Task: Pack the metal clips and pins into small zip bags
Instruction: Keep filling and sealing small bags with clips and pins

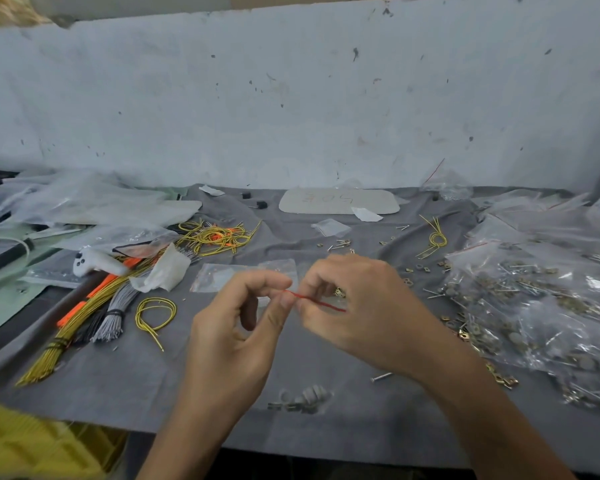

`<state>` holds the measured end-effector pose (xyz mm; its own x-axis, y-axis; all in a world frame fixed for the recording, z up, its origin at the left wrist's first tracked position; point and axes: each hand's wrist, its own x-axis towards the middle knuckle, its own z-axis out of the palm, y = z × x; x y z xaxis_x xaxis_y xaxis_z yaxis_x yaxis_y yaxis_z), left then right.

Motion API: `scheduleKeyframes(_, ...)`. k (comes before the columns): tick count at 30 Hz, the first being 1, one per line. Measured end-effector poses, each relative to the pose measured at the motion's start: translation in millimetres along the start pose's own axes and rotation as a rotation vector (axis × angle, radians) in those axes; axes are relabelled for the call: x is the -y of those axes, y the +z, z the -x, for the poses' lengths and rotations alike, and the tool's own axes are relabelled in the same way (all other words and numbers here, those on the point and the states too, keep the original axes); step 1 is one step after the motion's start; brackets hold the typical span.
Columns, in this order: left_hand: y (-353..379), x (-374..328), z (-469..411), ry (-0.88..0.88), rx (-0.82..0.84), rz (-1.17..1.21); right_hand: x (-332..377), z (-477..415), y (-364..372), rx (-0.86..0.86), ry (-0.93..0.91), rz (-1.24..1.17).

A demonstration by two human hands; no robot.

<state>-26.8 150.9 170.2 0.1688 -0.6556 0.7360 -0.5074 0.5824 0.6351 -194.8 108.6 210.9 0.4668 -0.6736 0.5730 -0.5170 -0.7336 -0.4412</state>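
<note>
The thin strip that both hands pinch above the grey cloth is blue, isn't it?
Not blue. In the head view the thin strip that the left hand and right hand pinch above the grey cloth is red.

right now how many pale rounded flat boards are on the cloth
2. One board lies at the back centre, with faint writing; the other board is back left, partly under clear bags. More may be hidden beneath them.
</note>
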Motion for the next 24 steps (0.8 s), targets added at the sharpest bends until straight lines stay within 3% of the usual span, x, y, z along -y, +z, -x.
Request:
scheduleKeyframes(6,1.1,1.4,4.8,-0.14,0.076,0.15,8.2,7.9,-2.2,-0.074,-0.008,0.007)
scheduleKeyframes(10,-0.4,-2.2,7.9,-0.113,0.079,0.135,9.4,12.7,-9.0,-0.083,-0.01,-0.019)
scheduleKeyframes(20,8.9,-11.1,17.9,-0.115,0.091,0.115,-7.0,39.4,-7.1,0.061,0.032,-0.059)
scheduleKeyframes(24,7.0,-14.5,16.3,-0.052,0.144,-0.081,-7.9,37.8,-10.1,0.044,-0.031,0.009)
